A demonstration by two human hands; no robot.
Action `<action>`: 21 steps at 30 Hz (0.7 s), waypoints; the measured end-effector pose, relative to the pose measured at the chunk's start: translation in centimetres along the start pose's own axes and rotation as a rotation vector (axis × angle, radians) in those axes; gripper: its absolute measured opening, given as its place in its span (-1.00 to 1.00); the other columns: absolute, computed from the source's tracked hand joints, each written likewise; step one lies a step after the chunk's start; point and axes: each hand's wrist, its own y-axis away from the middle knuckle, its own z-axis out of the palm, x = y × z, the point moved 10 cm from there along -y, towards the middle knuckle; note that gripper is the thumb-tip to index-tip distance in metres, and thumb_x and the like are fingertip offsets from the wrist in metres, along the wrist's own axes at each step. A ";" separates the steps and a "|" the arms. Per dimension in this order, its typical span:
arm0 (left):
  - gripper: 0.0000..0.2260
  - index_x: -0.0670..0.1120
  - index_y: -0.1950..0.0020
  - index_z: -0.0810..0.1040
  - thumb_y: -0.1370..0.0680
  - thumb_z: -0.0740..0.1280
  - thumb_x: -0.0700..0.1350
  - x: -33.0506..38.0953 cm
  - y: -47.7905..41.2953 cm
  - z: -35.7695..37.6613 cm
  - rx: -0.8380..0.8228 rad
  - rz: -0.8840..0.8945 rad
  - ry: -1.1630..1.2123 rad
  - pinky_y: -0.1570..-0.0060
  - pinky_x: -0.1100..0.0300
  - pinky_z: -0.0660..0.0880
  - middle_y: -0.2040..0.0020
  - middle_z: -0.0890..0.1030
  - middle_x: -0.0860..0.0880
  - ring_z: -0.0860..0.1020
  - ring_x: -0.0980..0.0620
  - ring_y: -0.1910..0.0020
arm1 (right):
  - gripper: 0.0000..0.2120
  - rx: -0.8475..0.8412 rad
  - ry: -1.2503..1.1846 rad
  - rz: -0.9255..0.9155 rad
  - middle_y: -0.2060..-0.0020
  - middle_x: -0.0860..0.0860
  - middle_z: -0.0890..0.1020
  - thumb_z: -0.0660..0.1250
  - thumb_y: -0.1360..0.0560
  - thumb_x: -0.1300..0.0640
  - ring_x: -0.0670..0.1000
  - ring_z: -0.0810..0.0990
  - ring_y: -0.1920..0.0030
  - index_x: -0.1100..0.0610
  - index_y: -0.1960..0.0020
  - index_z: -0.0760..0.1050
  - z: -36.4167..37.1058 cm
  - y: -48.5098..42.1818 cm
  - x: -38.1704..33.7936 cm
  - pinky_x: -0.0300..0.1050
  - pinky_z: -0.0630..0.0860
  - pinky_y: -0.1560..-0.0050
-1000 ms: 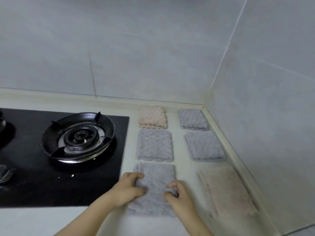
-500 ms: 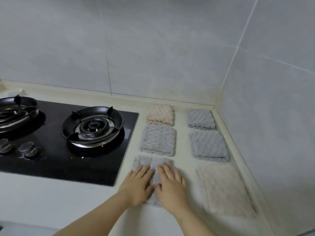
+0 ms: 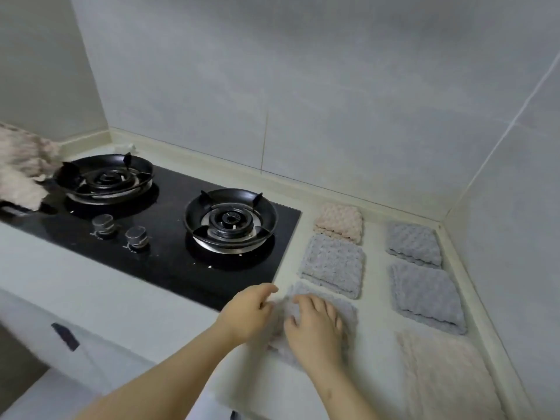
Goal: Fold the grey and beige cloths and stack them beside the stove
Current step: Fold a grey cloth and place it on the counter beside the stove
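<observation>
The grey cloth (image 3: pixel 345 309) lies on the counter (image 3: pixel 375 347), just right of the stove (image 3: pixel 163 247) at its front corner. The right hand (image 3: pixel 315 327) presses it, fingers spread flat. The left hand (image 3: pixel 248 310) curls at the cloth's stove-side edge, but blur hides whether it pinches the cloth. Folded cloths (image 3: pixel 333 265) lie in two rows right of the stove.

Nubbly, matt grey cloth (image 3: pixel 333 263), glossy black glass stove (image 3: pixel 157 237), smooth matt wall tiles (image 3: pixel 333 86), pale smooth counter (image 3: pixel 375 344)
</observation>
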 end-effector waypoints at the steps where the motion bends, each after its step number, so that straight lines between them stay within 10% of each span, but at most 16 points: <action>1: -0.67 0.01 -0.35 0.40 -0.58 0.17 -0.14 -1.4 0.9 -2.1 0.063 -0.034 0.036 -0.20 0.19 0.41 -0.26 0.49 0.03 0.47 0.06 -0.22 | -0.63 -0.030 -0.043 -0.063 -0.26 -0.13 0.45 0.09 -0.47 0.04 0.01 0.33 -0.33 -0.07 -0.26 0.41 0.5 -0.1 -2.5 -0.07 0.24 -0.32; 8: -0.74 0.08 -0.24 0.44 -0.59 0.14 -0.10 -17.0 11.8 -19.3 0.465 -0.340 0.118 0.11 0.27 0.41 -0.12 0.55 0.09 0.50 0.11 0.00 | -0.70 -0.250 -0.280 -0.362 -0.26 -0.13 0.45 0.14 -0.54 0.11 -0.02 0.34 -0.27 -0.05 -0.25 0.41 7.5 1.5 -23.9 -0.14 0.28 -0.22; 21: -0.77 0.04 -0.20 0.49 -0.58 0.18 -0.12 -41.4 32.9 -41.8 0.784 -0.603 0.136 0.08 0.35 0.35 -0.16 0.56 0.08 0.46 0.19 0.01 | -0.80 -0.606 -0.503 -0.569 -0.05 -0.11 0.48 0.17 -0.54 0.12 -0.08 0.45 -0.10 -0.02 -0.13 0.47 21.1 13.0 -59.3 -0.21 0.40 -0.12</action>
